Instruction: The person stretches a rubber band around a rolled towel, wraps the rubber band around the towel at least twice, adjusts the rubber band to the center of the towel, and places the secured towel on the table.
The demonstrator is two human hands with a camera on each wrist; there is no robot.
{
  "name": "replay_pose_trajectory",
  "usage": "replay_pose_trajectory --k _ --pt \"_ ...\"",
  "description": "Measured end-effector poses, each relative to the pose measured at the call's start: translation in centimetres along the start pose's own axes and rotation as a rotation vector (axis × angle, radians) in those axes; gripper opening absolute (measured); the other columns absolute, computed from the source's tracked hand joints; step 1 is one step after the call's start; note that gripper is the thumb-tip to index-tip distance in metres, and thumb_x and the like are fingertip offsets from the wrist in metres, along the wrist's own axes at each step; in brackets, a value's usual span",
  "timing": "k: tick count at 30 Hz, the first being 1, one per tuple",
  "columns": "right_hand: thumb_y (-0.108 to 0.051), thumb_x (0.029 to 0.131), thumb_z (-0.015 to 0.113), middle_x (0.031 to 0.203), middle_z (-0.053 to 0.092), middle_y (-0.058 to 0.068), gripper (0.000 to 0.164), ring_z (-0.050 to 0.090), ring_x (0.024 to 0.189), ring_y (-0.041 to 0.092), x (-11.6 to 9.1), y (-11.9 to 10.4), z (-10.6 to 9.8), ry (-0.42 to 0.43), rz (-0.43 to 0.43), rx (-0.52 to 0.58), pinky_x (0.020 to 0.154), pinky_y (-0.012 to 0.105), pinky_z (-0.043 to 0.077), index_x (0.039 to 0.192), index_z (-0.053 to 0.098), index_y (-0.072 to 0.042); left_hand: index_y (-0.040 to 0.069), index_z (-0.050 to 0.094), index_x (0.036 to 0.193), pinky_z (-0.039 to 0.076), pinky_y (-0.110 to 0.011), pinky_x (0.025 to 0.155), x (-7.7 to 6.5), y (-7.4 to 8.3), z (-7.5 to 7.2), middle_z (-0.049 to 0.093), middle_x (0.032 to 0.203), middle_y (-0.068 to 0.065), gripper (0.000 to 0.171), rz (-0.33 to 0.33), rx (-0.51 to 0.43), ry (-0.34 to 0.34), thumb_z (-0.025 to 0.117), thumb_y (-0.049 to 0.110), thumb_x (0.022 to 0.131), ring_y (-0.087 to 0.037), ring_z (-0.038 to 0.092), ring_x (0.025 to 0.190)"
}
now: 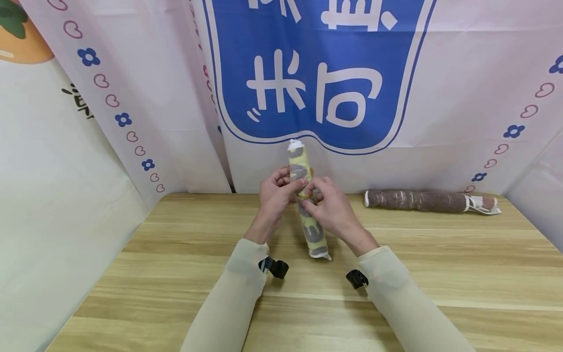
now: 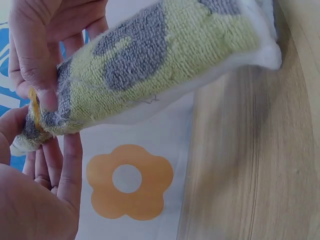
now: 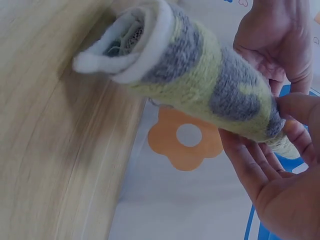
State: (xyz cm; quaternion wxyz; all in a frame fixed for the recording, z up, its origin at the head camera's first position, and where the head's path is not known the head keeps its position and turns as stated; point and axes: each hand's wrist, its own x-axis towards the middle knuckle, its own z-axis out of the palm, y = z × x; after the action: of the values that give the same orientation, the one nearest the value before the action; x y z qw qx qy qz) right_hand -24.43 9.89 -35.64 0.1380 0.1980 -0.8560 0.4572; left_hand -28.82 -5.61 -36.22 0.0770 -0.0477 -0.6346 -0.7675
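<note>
A rolled-up towel (image 1: 313,234), yellow-green with grey patches and white edges, is held up at a slant over the table. My left hand (image 1: 273,195) grips it around the middle, thumb lying across the front. Beside it, my right hand (image 1: 333,208) pinches the roll between thumb and fingers. A thin orange band (image 2: 34,109) goes round the narrowed middle, right at the fingertips. The lower end shows its rolled layers (image 3: 131,42) in the right wrist view. Parts of the fingers behind the roll are hidden.
A brown rolled bundle (image 1: 418,201) with white ends and a loose strap lies at the table's back right. The wooden table (image 1: 176,274) meets a printed cloth backdrop (image 1: 189,161) along its back edge.
</note>
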Motion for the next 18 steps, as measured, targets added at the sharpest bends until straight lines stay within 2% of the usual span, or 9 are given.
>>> replay_pose_trajectory --k 11,15,18 --pt "0.003 0.092 0.078 0.102 0.058 0.011 0.019 0.067 0.095 0.032 -0.02 0.16 -0.13 0.006 -0.062 -0.067 0.080 0.048 0.060 0.096 0.065 -0.009 0.004 0.071 0.125 0.055 -0.024 0.059 -0.12 -0.08 0.06 0.064 0.091 -0.002 0.040 -0.019 0.031 0.016 0.085 0.007 0.088 -0.012 0.061 0.080" --pt "0.000 0.095 0.078 0.110 0.061 0.015 0.021 0.069 0.099 0.034 0.05 0.17 0.04 0.002 -0.011 -0.026 0.079 0.046 0.061 0.105 0.061 -0.004 0.005 0.070 0.127 0.056 -0.025 0.062 -0.20 0.03 0.05 0.065 0.095 -0.004 0.042 -0.033 0.025 0.038 0.086 0.010 0.088 -0.014 0.062 0.082" --pt "-0.003 0.097 0.077 0.120 0.062 0.020 0.033 0.070 0.103 0.037 -0.03 0.12 0.16 0.009 0.057 0.040 0.081 0.047 0.062 0.120 0.054 0.000 0.004 0.069 0.129 0.057 -0.026 0.063 -0.24 0.08 0.05 0.066 0.098 -0.005 0.043 -0.030 0.013 0.048 0.085 0.010 0.089 -0.016 0.064 0.084"
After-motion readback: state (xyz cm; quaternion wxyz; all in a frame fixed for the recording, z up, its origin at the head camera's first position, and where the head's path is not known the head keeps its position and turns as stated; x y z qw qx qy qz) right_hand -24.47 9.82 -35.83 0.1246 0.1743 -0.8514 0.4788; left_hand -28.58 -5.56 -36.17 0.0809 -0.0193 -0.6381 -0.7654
